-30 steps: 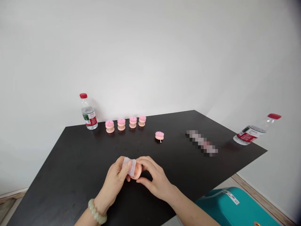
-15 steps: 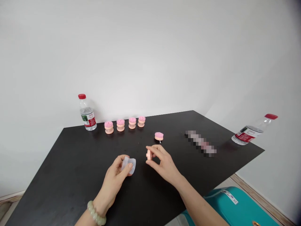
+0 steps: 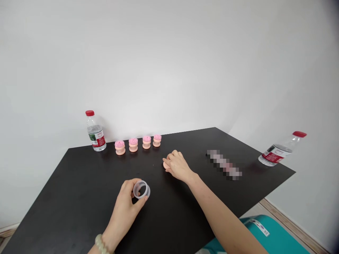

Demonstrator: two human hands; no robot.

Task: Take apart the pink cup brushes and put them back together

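My left hand [image 3: 128, 197], with a pale bead bracelet at the wrist, grips a translucent ring-shaped cup [image 3: 141, 189], its round opening turned toward me. Further right and forward, my right hand [image 3: 178, 165] reaches down to the table, fingers closed over a peach-coloured piece [image 3: 166, 165] that shows only at its left edge. The pink-bristled brush head seen earlier near this spot is hidden behind the hand. Several peach brushes with pink bristles stand in a row near the wall, among them one at the left end [image 3: 120, 147] and one at the right end [image 3: 157, 140].
A red-capped water bottle [image 3: 96, 134] stands at the black table's [image 3: 87, 190] back left corner. Another bottle [image 3: 278, 151] is near the right edge. A pixelated long item [image 3: 224, 164] lies right of my right hand. A teal stool [image 3: 275, 233] is below at the right.
My right hand has moved forward and down to the table with the peach piece. My left hand has turned the translucent cup, so its opening now shows. The view has shifted slightly.
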